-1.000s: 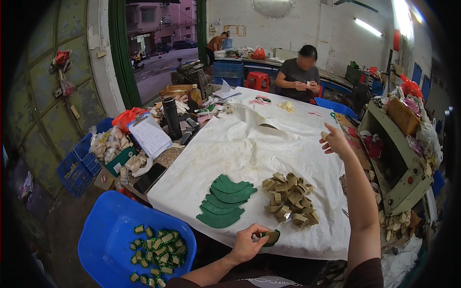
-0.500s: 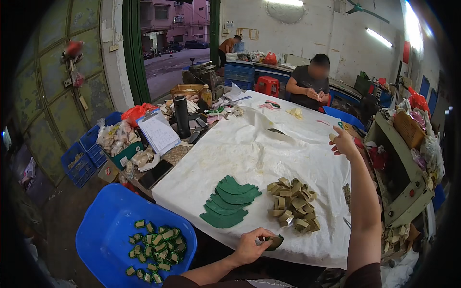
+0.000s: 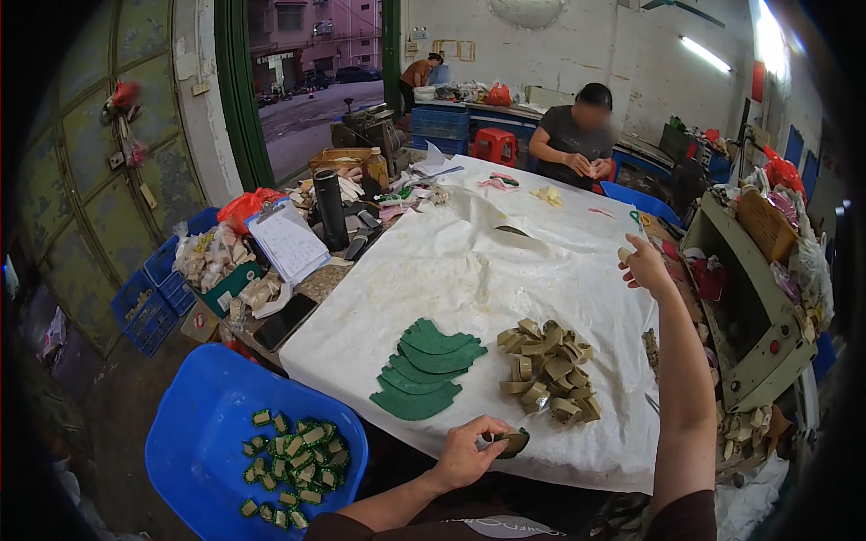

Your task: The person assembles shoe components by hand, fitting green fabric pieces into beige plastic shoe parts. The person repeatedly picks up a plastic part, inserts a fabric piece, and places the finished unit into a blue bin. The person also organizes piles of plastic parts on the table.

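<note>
In the front middle, my left hand (image 3: pixel 469 451) pinches a small curved piece (image 3: pixel 514 443), tan on its face with dark green at its edge. My right arm reaches out over the table's right side. The fingers of my right hand (image 3: pixel 648 267) are bent together, with a small pale spot at their tips; what they grip is too small to make out. Beyond my left hand lie overlapping curved dark green fabric pieces (image 3: pixel 424 368). To their right is a heap of tan curved strips (image 3: pixel 550 371).
A blue tub (image 3: pixel 203 433) at the front left holds several green-edged tan pieces (image 3: pixel 302 460). A white sheet (image 3: pixel 406 270) covers the table. On the left are a clipboard (image 3: pixel 287 242), a black bottle (image 3: pixel 330 212) and a phone (image 3: pixel 285 323). Another person (image 3: pixel 577 135) sits across the table.
The view has shifted slightly. My left hand still holds the curved piece, which is tilted a little differently. My right hand stays stretched out at the right.
</note>
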`<state>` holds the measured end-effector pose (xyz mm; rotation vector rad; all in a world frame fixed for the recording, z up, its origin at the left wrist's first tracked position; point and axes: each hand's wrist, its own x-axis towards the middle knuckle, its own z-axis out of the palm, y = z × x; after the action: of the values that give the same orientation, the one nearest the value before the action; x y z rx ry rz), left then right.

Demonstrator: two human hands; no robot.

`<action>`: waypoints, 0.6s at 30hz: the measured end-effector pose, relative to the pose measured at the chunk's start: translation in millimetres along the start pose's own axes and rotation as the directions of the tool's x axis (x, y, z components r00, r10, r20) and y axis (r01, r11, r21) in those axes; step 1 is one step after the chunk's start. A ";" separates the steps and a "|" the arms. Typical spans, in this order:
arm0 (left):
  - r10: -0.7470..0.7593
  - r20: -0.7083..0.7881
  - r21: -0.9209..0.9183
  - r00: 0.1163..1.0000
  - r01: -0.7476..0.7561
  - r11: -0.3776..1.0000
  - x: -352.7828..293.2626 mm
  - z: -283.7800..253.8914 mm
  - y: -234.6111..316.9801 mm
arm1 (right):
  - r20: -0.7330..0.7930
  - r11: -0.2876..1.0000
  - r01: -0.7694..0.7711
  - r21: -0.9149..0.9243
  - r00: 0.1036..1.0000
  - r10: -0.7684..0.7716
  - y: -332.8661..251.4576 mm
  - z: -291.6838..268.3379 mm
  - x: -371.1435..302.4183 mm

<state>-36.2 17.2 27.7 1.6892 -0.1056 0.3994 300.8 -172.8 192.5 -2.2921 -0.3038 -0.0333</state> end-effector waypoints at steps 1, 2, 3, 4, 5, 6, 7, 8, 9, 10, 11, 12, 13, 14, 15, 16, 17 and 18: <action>0.000 0.002 0.008 1.000 0.000 1.000 -0.3 0.0 -0.9 | 0.000 1.000 0.001 0.002 1.000 -0.001 -0.7 0.6 -1.7; -0.009 0.001 -0.008 1.000 0.009 1.000 -0.4 0.6 -1.4 | 0.000 1.000 0.003 0.003 1.000 -0.003 -0.9 1.1 -2.4; -0.019 0.000 -0.024 1.000 0.019 1.000 -0.4 1.4 -2.0 | -0.002 1.000 0.007 0.003 1.000 -0.007 -0.3 1.3 -1.5; -0.028 0.000 -0.039 1.000 0.028 0.999 -0.3 1.9 -2.3 | -0.006 1.000 0.011 0.004 1.000 -0.011 0.3 0.9 -0.4; -0.024 0.003 -0.032 1.000 0.024 0.999 -0.6 1.8 -2.4 | -0.010 1.000 0.014 0.004 1.000 -0.014 0.6 0.3 0.5; -0.021 0.005 -0.025 1.000 0.021 0.999 -1.0 1.3 -2.4 | -0.012 1.000 0.016 0.000 1.000 -0.016 -0.1 0.1 0.6; -0.018 0.004 -0.013 1.000 0.018 1.000 -1.3 0.0 -1.7 | -0.010 1.000 0.022 0.001 1.000 -0.022 -3.0 2.0 1.3; -0.018 0.003 -0.007 1.000 0.018 1.000 -2.0 -0.8 -1.7 | -0.009 1.000 0.028 0.002 1.000 -0.028 -6.2 3.7 2.0; -0.019 0.002 -0.001 1.000 0.019 1.000 -3.1 -1.4 -2.0 | -0.017 0.999 0.039 0.002 0.999 -0.039 -10.0 4.6 2.1; -0.024 0.003 -0.004 1.000 0.024 1.000 -4.6 -0.6 -4.4 | -0.023 0.999 0.045 -0.006 0.999 -0.045 -11.9 5.6 1.0; -0.025 -0.001 -0.012 1.000 0.025 1.000 -4.5 -0.3 -6.1 | -0.028 0.999 0.051 -0.014 0.998 -0.051 -12.9 6.1 0.9; -0.025 -0.005 -0.020 1.000 0.025 0.999 -3.5 -0.4 -7.4 | -0.047 0.997 0.073 -0.001 0.996 -0.073 -13.5 6.2 2.5; -0.028 -0.006 -0.033 1.000 0.028 0.999 -3.1 0.5 -8.4 | -0.067 0.996 0.092 0.007 0.994 -0.091 -12.9 5.4 3.5; -0.036 -0.007 -0.047 0.999 0.036 0.998 -3.1 1.9 -8.4 | -0.087 0.994 0.110 0.014 0.990 -0.108 -10.9 5.1 3.3; -0.044 -0.007 -0.061 0.999 0.043 0.997 -3.1 3.7 -8.0 | -0.082 0.993 0.118 0.019 0.990 -0.116 -5.9 6.4 1.8; -0.041 -0.012 -0.065 0.999 0.040 0.997 -0.7 3.9 -6.1 | -0.081 0.990 0.139 0.032 0.987 -0.136 -3.6 8.2 1.7; -0.037 -0.009 -0.042 0.999 0.037 0.998 0.5 3.7 -5.3 | -0.082 0.986 0.159 0.044 0.984 -0.156 -1.4 8.4 -1.0; -0.033 -0.005 -0.020 0.999 0.033 0.999 1.2 2.9 -4.8 | -0.070 0.982 0.191 0.006 0.979 -0.190 2.1 10.8 -8.4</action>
<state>-33.1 15.4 23.2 1.6684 -0.0775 0.3765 292.4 -168.0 182.7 -2.2366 -0.4853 -0.2077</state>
